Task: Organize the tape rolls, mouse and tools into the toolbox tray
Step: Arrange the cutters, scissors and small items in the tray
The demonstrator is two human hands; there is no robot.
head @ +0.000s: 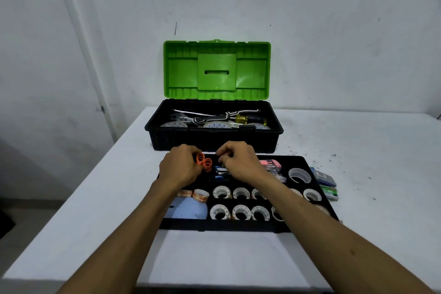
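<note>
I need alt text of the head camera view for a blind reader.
Two bare hands work over a black compartmented plastic tray of small tape rolls on a white table: the left hand holds orange rings, the right hand curls beside it. Behind stands an open green-lidded black toolbox holding tools.

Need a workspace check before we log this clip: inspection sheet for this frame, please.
Surface: white table, dark specks on its right part.
Job's things: black tray holds white tape rolls and a blue mouse; the open toolbox behind it holds a wrench, a screwdriver and more tape.
Clutter: small boxes on the table beside the tray's right edge.
Hands: left hand grips orange rings over the tray; right hand has curled fingers, and whether they pinch anything is unclear.
Cables: nothing seen.
Surroundings: scuffed white wall.
</note>
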